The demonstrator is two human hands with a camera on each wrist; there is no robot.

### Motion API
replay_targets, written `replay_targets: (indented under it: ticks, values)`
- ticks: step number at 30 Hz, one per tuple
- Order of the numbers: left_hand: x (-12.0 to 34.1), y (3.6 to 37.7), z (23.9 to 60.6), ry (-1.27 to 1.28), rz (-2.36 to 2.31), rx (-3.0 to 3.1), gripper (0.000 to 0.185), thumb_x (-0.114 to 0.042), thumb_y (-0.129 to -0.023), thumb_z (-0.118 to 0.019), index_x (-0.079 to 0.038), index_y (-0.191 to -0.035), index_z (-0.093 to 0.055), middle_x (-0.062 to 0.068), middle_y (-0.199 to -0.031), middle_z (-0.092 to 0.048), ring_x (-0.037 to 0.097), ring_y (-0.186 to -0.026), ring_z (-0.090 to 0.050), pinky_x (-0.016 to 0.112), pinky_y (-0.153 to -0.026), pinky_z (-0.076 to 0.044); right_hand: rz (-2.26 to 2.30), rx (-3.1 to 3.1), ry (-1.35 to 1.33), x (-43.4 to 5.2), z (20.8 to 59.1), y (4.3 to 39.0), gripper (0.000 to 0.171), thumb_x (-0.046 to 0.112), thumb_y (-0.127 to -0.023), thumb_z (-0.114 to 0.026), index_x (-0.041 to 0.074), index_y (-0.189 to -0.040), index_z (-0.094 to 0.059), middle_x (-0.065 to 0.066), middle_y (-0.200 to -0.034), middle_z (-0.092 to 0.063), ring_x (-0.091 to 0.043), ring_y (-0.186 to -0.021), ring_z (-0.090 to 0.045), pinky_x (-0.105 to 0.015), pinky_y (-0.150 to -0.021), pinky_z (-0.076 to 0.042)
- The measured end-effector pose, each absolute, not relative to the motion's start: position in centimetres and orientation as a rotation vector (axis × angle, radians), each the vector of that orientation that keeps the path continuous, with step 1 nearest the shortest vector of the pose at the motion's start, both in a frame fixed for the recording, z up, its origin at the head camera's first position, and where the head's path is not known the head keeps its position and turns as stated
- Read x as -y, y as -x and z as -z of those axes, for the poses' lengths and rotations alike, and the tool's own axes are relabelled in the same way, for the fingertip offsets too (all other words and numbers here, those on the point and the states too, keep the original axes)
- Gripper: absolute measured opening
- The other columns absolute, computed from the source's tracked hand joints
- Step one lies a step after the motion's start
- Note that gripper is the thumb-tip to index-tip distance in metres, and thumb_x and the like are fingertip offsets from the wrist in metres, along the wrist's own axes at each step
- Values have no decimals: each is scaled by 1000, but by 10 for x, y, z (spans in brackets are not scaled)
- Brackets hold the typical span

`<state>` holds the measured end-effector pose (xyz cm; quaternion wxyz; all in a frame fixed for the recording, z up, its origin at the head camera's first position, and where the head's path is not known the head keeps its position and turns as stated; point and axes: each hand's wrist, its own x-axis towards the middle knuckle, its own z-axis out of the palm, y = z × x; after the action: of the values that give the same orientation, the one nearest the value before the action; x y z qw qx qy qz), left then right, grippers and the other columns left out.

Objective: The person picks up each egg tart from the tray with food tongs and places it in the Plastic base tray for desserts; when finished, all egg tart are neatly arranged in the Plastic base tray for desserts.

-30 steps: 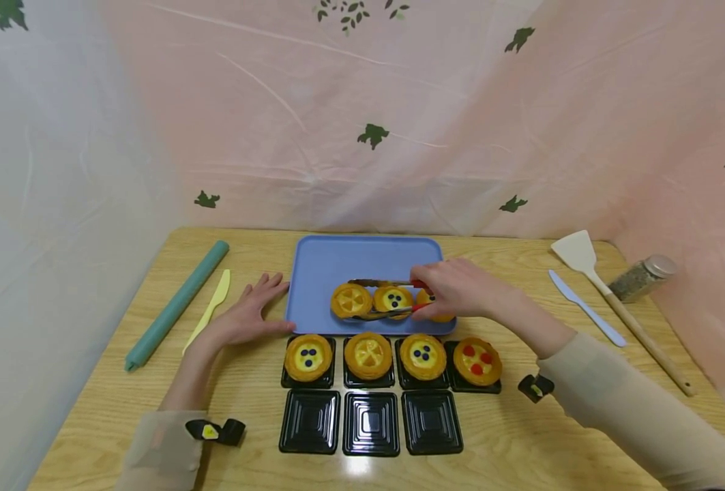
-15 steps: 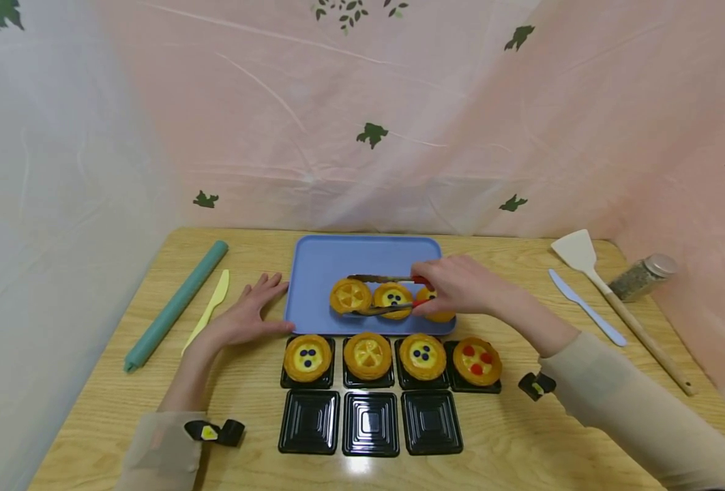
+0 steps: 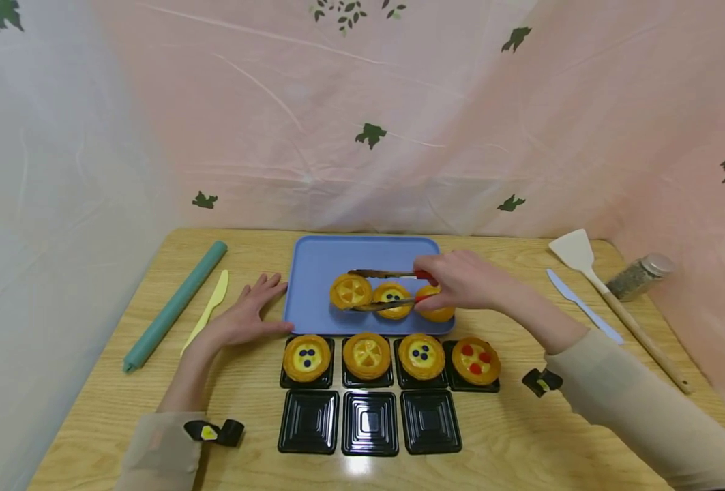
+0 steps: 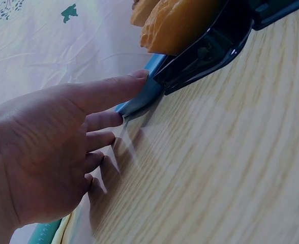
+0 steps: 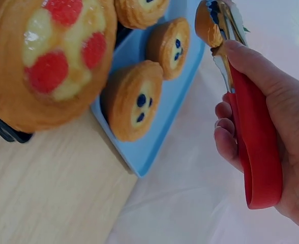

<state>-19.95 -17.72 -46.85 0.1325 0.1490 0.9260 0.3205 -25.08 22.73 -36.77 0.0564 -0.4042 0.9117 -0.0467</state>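
Observation:
My right hand [image 3: 469, 279] grips red-handled tongs [image 5: 256, 137], whose metal arms lie on either side of an egg tart [image 3: 351, 291] with yellow wedge pieces. In the right wrist view that tart hangs apart from the blue tray [image 3: 313, 256]. Two blueberry tarts remain on the tray, one [image 3: 391, 300] under the tongs and one [image 3: 437, 311] partly hidden by my right hand. My left hand [image 3: 248, 317] lies spread at the tray's left side, its thumb and fingertips touching the edge in the left wrist view.
Several tarts sit on black square holders in front of the tray, including a red-topped tart [image 3: 475, 361]. Nearer stand three bare black holders [image 3: 370, 424]. A green rolling pin [image 3: 174, 307] and yellow knife [image 3: 209, 307] lie left; a blue knife [image 3: 583, 305], spatula [image 3: 620, 317] and jar [image 3: 640, 277] lie right.
The tongs have risen a little with the wedge-topped tart between their arms, and the tart has come up off the tray. My left hand has stayed put.

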Motion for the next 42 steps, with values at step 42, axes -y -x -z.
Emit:
replay_targets:
  ticks: [42]
  values:
    - [179, 201, 471, -459, -918, -2678, 93, -44, -92, -75, -3, -162, -29, 24, -173, -10, 46, -160, 5, 67, -128, 5, 84, -2542, 1646, -193, 376, 143, 47, 57, -83, -80, 17, -104, -66, 13, -81, -65, 3, -56, -38, -13, -49, -31]
